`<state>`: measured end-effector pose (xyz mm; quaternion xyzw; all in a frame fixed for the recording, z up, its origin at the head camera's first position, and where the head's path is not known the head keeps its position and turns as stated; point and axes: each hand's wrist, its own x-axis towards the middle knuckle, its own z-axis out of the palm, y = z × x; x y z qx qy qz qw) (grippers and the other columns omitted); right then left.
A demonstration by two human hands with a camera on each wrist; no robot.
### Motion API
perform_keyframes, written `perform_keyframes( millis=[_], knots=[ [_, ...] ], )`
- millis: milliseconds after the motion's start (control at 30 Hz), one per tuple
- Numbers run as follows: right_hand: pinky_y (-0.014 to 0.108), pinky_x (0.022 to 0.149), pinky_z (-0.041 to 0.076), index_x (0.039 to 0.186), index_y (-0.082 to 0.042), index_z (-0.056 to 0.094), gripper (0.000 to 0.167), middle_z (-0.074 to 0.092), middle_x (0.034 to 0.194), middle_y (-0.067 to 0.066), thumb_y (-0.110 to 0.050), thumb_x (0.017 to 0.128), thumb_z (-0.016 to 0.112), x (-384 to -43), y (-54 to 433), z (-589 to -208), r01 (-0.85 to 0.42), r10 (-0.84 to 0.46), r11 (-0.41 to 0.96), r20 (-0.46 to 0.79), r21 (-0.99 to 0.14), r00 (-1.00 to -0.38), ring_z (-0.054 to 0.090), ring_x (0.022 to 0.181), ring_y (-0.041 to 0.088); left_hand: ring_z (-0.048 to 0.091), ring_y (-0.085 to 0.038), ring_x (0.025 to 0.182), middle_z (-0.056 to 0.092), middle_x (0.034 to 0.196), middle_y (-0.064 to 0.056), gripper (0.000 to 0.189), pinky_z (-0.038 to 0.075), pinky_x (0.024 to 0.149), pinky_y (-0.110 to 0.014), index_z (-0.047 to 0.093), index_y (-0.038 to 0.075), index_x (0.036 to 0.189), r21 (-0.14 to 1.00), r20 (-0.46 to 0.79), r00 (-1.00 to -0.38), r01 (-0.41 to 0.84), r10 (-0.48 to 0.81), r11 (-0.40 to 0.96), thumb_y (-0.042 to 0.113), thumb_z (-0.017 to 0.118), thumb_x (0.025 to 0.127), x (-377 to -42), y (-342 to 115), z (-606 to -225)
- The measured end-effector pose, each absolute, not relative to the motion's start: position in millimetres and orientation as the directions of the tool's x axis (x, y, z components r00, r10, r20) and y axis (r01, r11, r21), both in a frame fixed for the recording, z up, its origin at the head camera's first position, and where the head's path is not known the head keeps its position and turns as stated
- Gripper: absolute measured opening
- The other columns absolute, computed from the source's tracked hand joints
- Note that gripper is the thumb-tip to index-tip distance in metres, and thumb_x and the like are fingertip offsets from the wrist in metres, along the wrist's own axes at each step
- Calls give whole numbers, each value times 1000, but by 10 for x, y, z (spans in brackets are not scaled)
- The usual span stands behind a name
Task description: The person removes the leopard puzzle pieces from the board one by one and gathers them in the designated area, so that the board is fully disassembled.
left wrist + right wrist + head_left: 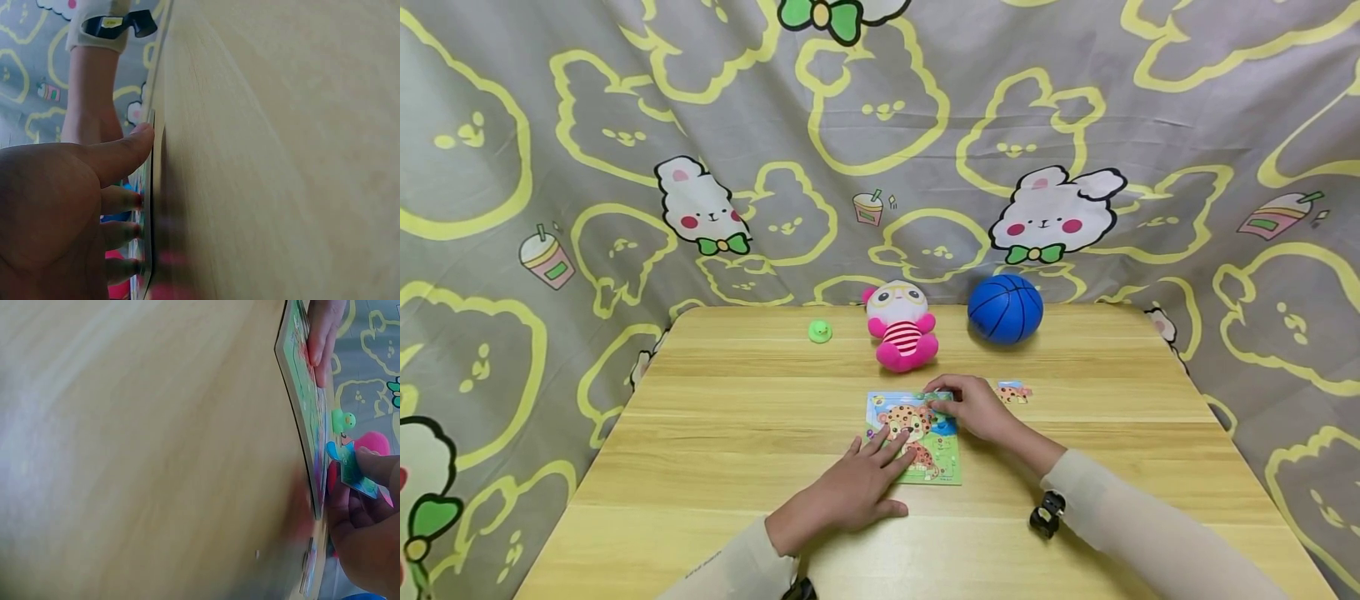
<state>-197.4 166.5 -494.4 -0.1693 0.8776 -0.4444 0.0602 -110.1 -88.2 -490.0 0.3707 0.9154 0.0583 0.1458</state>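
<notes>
Puzzle board [943, 460] smooth; tabletop [722, 433] wood-grained (slight sheen); doll [902, 333] plush.

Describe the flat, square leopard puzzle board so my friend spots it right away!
On the light wooden table, look just in front of the pink-and-white plush panda. There, a person's left hand rests on the square board. Unlike the panda and the round blue ball, it's flat, with an orange spotted cartoon leopard.

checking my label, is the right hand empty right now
No, the right wrist view shows the right hand pinching a blue and green puzzle piece.
</notes>
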Motion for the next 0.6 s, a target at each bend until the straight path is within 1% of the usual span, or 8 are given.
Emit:
perform_keyframes(
  millis=[333, 600],
  knots=[
    [33, 76, 46, 115, -16, 76, 20, 70, 103, -3, -11, 96, 74, -1967, 1824, -4945, -234, -332, 568, 40, -789, -942, 54, 86, 19, 10, -34, 159, 14, 173, -5, 82, 26, 120, -64, 27, 24, 165, 223, -229, -683, 657, 694, 720, 64, 53, 99, -1096, -885, -4893],
    [30, 74, 47, 115, -15, 76, 19, 71, 108, -1, -13, 96, 74, -1941, 1980, -4912, -211, -308, 569, 32, -794, -951, 54, 86, 20, 11, -35, 159, 13, 173, -5, 82, 26, 120, -64, 26, 23, 165, 215, -224, -685, 659, 693, 721, 64, 52, 99, -1098, -882, -4903]
  ],
)
